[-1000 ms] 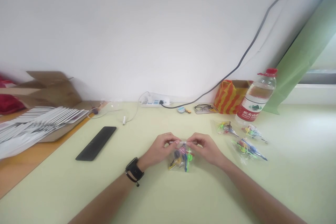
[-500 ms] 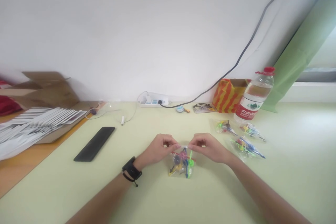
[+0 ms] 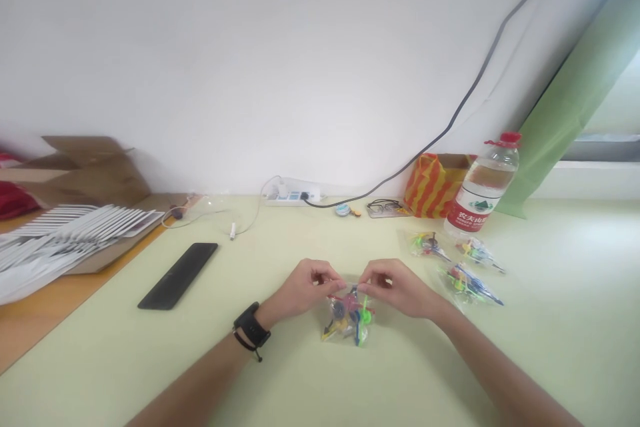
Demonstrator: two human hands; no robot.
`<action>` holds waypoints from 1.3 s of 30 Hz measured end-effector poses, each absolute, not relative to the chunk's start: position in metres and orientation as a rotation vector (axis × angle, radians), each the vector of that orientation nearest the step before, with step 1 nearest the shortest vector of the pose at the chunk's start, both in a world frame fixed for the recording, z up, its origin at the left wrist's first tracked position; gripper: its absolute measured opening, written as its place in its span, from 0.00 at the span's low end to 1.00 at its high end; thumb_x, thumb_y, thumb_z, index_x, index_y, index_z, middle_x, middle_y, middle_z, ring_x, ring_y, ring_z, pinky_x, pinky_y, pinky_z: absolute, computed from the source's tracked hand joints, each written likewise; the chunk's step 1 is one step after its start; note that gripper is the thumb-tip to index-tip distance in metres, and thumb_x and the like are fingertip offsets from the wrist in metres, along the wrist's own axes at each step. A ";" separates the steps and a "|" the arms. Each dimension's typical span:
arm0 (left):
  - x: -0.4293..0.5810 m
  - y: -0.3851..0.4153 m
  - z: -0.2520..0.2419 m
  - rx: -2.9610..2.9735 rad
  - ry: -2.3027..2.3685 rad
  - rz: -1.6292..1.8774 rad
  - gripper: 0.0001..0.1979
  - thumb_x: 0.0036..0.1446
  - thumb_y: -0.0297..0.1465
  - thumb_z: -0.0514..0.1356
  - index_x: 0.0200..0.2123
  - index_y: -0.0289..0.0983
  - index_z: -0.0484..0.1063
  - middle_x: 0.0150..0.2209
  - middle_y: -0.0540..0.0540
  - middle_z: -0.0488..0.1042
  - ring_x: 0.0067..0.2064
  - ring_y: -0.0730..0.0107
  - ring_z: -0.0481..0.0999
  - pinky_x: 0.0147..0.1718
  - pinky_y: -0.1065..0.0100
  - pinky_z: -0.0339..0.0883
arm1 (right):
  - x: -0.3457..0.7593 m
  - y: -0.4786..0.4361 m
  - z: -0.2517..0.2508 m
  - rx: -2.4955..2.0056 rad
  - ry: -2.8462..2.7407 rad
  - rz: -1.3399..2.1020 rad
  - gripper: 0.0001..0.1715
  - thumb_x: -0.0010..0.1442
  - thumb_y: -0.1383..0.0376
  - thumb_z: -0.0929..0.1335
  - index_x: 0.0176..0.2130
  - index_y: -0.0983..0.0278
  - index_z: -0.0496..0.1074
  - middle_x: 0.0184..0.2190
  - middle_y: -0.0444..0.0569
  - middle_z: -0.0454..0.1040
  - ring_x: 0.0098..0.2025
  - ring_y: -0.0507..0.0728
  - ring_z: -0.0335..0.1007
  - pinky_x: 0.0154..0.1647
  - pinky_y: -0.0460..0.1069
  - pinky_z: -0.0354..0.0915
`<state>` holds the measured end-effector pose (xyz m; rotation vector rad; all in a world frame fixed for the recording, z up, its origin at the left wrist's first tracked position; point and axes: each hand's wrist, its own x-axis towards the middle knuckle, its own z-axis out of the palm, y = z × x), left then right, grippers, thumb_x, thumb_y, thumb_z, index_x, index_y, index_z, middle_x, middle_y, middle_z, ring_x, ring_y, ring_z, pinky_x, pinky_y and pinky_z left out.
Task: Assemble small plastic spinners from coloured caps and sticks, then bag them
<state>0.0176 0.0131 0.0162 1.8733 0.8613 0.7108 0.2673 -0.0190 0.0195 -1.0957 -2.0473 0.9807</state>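
Observation:
A small clear plastic bag [image 3: 347, 321] filled with bright plastic toy pieces lies on the pale green table [image 3: 320, 380] in front of me. My left hand [image 3: 303, 288] pinches the bag's top edge from the left, and a black watch sits on that wrist. My right hand [image 3: 397, 289] pinches the same top edge from the right. Both hands have their fingers closed on the bag's mouth, close together.
Three more filled clear bags [image 3: 463, 265] lie to the right, next to a water bottle [image 3: 479, 191] with a red cap. A black phone [image 3: 178, 266] lies to the left. White packets [image 3: 65, 235], a cardboard box, a power strip [image 3: 292, 197], glasses and an orange striped bag [image 3: 431, 185] line the back.
My two hands have drawn closer together along the bag's top edge, and the bag has slid slightly toward me.

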 end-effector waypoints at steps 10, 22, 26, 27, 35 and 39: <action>0.008 0.022 0.020 1.976 0.888 0.710 0.15 0.61 0.41 0.65 0.31 0.35 0.79 0.28 0.46 0.78 0.30 0.70 0.72 0.31 0.70 0.65 | 0.278 -0.016 0.027 -1.129 -2.008 1.030 0.22 0.63 0.48 0.70 0.30 0.63 0.75 0.22 0.42 0.68 0.25 0.51 0.58 0.24 0.46 0.56; 0.021 0.009 0.019 1.880 0.782 0.800 0.13 0.61 0.40 0.65 0.34 0.36 0.82 0.36 0.42 0.82 0.38 0.62 0.79 0.41 0.64 0.72 | 0.268 -0.023 0.030 -1.110 -2.005 0.963 0.20 0.65 0.50 0.69 0.32 0.63 0.76 0.24 0.44 0.70 0.26 0.51 0.60 0.26 0.47 0.59; 0.016 0.014 0.020 1.881 0.819 0.753 0.13 0.61 0.41 0.65 0.34 0.37 0.84 0.35 0.42 0.84 0.36 0.63 0.79 0.39 0.65 0.72 | 0.269 -0.023 0.032 -1.121 -1.999 0.958 0.19 0.65 0.52 0.69 0.32 0.63 0.76 0.23 0.43 0.69 0.25 0.51 0.60 0.26 0.47 0.59; 0.015 0.015 0.020 1.875 0.833 0.749 0.14 0.61 0.41 0.65 0.34 0.37 0.84 0.34 0.43 0.84 0.35 0.63 0.80 0.38 0.65 0.72 | 0.270 -0.023 0.032 -1.128 -2.001 0.946 0.19 0.65 0.52 0.69 0.32 0.63 0.76 0.23 0.43 0.70 0.25 0.51 0.60 0.26 0.47 0.59; 0.003 0.030 0.014 1.712 0.914 0.831 0.15 0.53 0.43 0.71 0.30 0.35 0.83 0.32 0.41 0.84 0.34 0.62 0.80 0.34 0.66 0.73 | 0.278 -0.026 0.039 -1.155 -2.074 0.675 0.19 0.67 0.52 0.67 0.32 0.61 0.78 0.27 0.48 0.76 0.26 0.53 0.65 0.27 0.48 0.60; -0.009 0.043 0.009 1.653 1.040 0.928 0.16 0.54 0.45 0.69 0.29 0.36 0.80 0.29 0.43 0.82 0.32 0.65 0.79 0.31 0.68 0.72 | 0.286 -0.027 0.038 -1.141 -2.079 0.350 0.17 0.69 0.59 0.65 0.31 0.61 0.76 0.25 0.48 0.73 0.26 0.54 0.63 0.28 0.49 0.58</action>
